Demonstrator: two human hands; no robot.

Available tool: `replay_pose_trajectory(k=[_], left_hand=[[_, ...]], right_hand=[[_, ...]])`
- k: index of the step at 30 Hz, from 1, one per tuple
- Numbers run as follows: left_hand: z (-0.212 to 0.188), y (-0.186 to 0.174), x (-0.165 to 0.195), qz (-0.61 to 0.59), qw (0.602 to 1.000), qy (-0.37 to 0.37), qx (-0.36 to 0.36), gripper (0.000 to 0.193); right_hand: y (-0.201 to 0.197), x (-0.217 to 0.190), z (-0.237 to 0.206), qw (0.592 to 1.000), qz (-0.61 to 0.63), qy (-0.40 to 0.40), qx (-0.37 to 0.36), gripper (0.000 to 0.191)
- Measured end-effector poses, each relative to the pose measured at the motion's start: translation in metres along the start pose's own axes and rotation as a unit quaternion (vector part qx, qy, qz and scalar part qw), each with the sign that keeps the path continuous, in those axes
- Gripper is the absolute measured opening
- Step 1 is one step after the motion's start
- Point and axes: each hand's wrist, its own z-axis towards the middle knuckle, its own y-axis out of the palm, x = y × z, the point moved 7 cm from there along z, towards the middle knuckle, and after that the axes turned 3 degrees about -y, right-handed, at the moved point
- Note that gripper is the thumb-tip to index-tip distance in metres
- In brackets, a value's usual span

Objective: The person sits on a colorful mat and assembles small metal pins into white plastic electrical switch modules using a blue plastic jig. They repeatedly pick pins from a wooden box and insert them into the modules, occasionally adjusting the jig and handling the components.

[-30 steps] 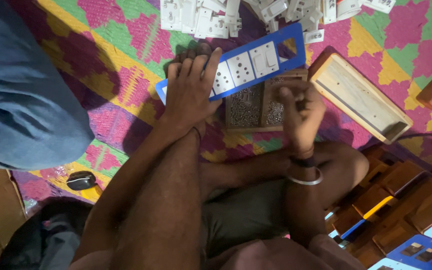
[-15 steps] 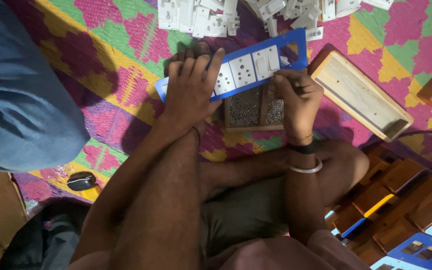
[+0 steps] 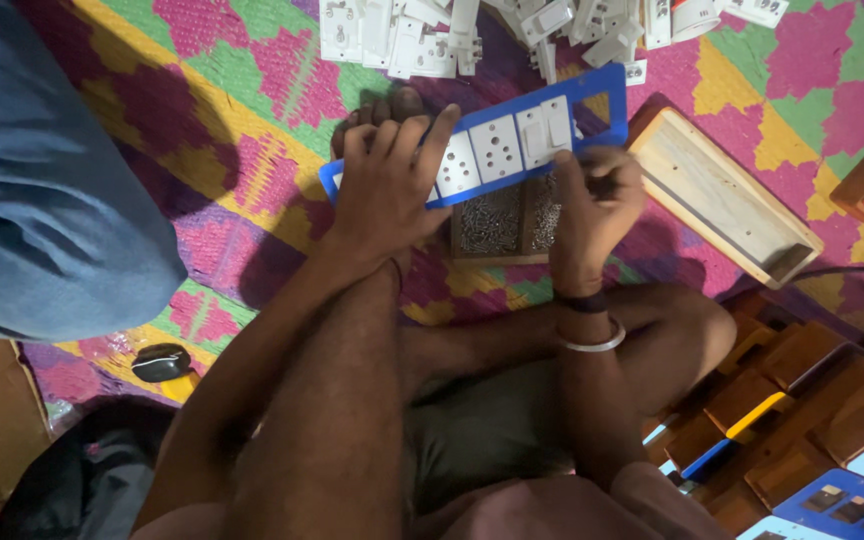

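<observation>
Wooden boxes [image 3: 802, 400] and blue-faced switch plates [image 3: 832, 500] crowd the near right corner, beside the person's folded legs. At the near left a small black object [image 3: 161, 362] lies on the woven mat [image 3: 252, 120], whose pattern is pink, green, yellow and purple; a blue cloth bundle [image 3: 42, 200] fills the left side.

Further out, both forearms reach forward, the right wrist wearing a metal bangle [image 3: 592, 345] and a dark band. The left hand [image 3: 384, 190] lies flat with fingers spread over the left end of a blue switch panel [image 3: 497, 145], pressing it down. The right hand [image 3: 592, 205] is curled at the panel's lower right edge, fingers pressed together on it; whether it also pinches something small cannot be told.

This panel is a long rectangle, its long axis running from lower left up to upper right, white sockets and switches set in its frame. Just under it sits a small tray of screws [image 3: 507, 220]. To the right lies an open wooden box frame [image 3: 722, 195]. Farthest away, loose white switch parts [image 3: 512, 30] are heaped.
</observation>
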Motion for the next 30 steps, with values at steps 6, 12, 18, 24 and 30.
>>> replay_pose_trajectory(k=[6, 12, 18, 24, 30], left_hand=[[-0.003, 0.002, -0.001, -0.002, 1.000, -0.008, -0.015, 0.093], [-0.004, 0.003, -0.005, 0.006, 1.000, -0.018, -0.023, 0.093], [-0.004, 0.008, -0.007, -0.002, 0.999, -0.028, -0.036, 0.091], [-0.003, 0.005, -0.006, -0.012, 0.999, -0.024, -0.034, 0.095], [0.001, 0.007, -0.007, -0.033, 0.997, -0.048, -0.052, 0.103]], right_hand=[[0.004, 0.022, -0.002, 0.948, 0.194, 0.249, 0.026, 0.016], [0.013, 0.020, -0.001, 0.968, 0.174, 0.169, -0.065, 0.011], [0.012, 0.029, -0.001, 0.958, 0.216, 0.175, -0.065, 0.010], [0.009, 0.032, -0.001, 0.965, 0.221, 0.127, -0.069, 0.011], [0.009, 0.033, -0.003, 0.978, 0.142, 0.145, -0.037, 0.007]])
